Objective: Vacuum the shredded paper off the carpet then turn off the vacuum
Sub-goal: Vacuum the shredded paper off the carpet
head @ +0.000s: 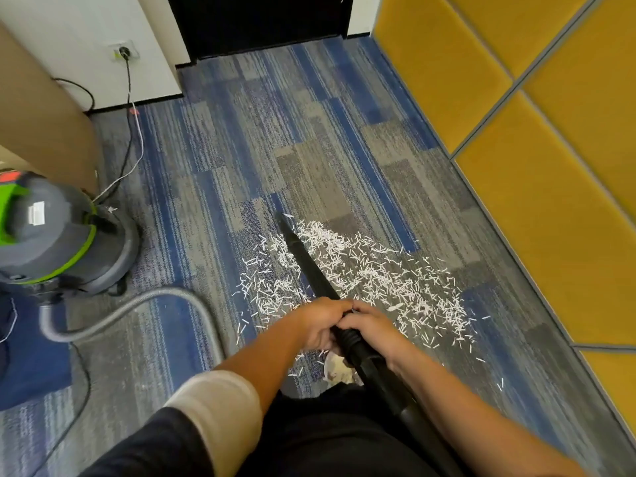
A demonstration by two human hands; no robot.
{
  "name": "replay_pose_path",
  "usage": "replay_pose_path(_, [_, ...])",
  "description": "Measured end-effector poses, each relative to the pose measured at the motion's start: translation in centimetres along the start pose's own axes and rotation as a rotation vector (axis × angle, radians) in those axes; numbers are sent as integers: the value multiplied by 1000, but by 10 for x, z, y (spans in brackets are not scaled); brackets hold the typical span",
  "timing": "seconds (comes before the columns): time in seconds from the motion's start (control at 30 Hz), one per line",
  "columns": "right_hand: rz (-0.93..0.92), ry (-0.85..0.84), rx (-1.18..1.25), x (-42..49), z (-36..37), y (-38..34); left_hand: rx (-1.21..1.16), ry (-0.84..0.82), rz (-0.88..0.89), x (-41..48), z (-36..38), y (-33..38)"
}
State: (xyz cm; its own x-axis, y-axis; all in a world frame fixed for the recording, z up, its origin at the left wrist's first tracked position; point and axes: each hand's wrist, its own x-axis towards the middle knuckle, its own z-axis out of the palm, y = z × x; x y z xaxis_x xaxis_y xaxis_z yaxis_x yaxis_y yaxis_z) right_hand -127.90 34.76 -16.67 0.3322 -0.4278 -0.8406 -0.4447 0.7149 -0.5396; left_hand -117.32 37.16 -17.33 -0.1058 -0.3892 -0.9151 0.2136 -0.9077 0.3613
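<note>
While nozzle (306, 259) crosses shredded paper (378, 277), left hand (320, 325), right hand (375, 332) grip wand (380, 378).

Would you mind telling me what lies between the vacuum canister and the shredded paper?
In the head view, bare carpet lies between them, with the grey hose arcing across its nearer part.

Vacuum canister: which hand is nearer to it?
Left. The left hand grips the wand on the vacuum canister side; the right hand grips it just beyond, farther away.
</note>
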Motion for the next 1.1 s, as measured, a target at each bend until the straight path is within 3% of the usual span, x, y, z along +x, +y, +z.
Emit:
replay_pose_path(0.37, [-33,39,52,-12,-22,3,2,-29,-25,6,24,5])
replay_pose_path(1.1, [-15,146,202,-14,101,44,90,-77,-104,-5,-74,-58])
